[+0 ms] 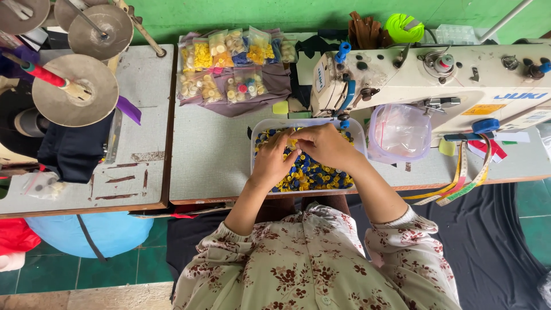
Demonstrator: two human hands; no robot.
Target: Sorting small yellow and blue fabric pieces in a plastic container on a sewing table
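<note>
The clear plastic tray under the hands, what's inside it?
The clear rectangular plastic tray holds a heap of small blue and yellow buttons. The left hand and right hand cover its middle, so whatever lies beneath them, or between the fingers, cannot be seen.

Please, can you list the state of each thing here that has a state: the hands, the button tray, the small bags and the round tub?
left hand: over the tray, fingers pinching a small yellow piece.
right hand: over the tray, fingertips meeting the left hand's.
button tray: uncovered, full of blue and yellow buttons.
small bags: filled, lying flat on cloth.
round tub: lined with plastic, contents unclear.
</note>
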